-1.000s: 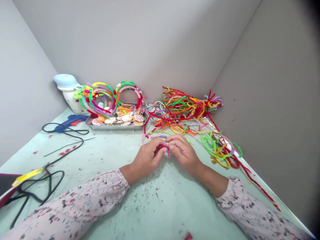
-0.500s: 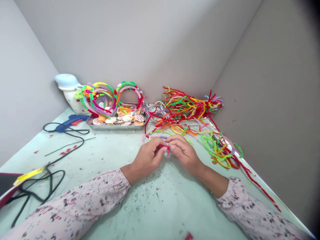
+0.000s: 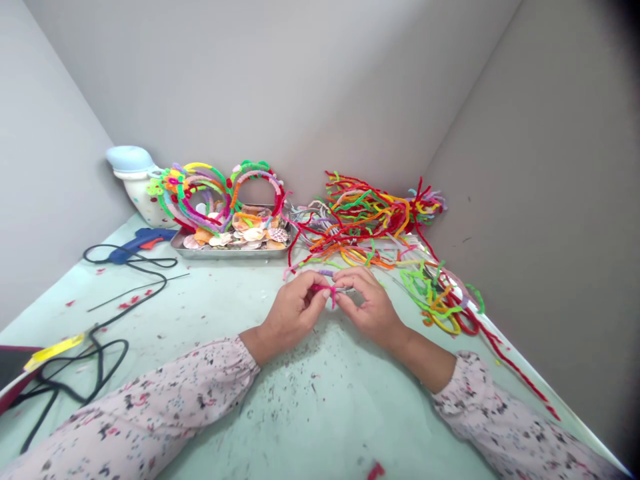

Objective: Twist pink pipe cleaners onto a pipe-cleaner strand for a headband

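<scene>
Just above the table, both hands meet around a bright pink pipe cleaner (image 3: 333,295) with a short end pointing down. My left hand (image 3: 295,310) pinches it between thumb and fingers. A pale grey strip (image 3: 346,289) runs from the pink piece into my right hand (image 3: 373,307), whose fingers are closed on it. Whether strip and pipe cleaner are joined is hidden by the fingers. Just behind the fingertips shows a purple fuzzy piece (image 3: 327,273); I cannot tell if it belongs to the held piece.
A metal tray (image 3: 235,254) holds shells and fuzzy decorated headbands (image 3: 257,170). Left of it are a blue glue gun (image 3: 137,243), its black cord (image 3: 150,293) and a white container (image 3: 145,197). Pipe cleaners (image 3: 370,213) heap at the back right, more loops (image 3: 435,300) nearer. Red scraps (image 3: 376,471) dot the table.
My right fingertips have shifted off the pink pipe cleaner a little, and the pale strip now shows between them. The pink end has moved slightly left with my left hand.
</scene>
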Action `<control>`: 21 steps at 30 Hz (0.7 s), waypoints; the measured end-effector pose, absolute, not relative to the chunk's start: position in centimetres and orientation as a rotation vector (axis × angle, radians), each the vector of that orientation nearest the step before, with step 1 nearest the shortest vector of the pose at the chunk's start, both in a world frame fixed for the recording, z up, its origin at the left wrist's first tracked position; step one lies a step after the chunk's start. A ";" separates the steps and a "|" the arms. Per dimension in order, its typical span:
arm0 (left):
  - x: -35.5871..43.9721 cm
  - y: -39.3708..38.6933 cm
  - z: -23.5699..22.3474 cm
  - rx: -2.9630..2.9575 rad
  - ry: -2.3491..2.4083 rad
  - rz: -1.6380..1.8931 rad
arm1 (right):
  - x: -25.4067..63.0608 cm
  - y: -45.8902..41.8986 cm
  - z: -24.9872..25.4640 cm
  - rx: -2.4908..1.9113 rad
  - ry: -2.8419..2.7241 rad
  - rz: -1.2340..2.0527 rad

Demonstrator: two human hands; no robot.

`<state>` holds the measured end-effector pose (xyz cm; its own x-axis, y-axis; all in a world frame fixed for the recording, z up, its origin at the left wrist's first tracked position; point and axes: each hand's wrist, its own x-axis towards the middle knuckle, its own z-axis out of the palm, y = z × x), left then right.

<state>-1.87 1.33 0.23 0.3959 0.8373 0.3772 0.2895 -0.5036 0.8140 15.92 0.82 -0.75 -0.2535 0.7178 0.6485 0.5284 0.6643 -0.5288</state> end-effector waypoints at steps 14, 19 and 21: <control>-1.9 1.3 0.5 2.040 0.943 1.050 | 16.2 1.1 -1.0 -0.949 -1.947 0.171; -2.0 1.3 0.5 2.052 0.940 1.041 | 16.2 1.1 -0.9 -0.942 -1.953 0.145; -2.1 1.3 0.5 2.056 0.942 1.035 | 16.2 1.1 -0.9 -0.941 -1.950 0.142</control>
<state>-2.07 1.33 0.53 0.4324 0.8146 0.3866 0.3079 -0.5363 0.7858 16.23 1.14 -0.86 -0.2697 0.6634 0.6979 0.5557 0.6992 -0.4499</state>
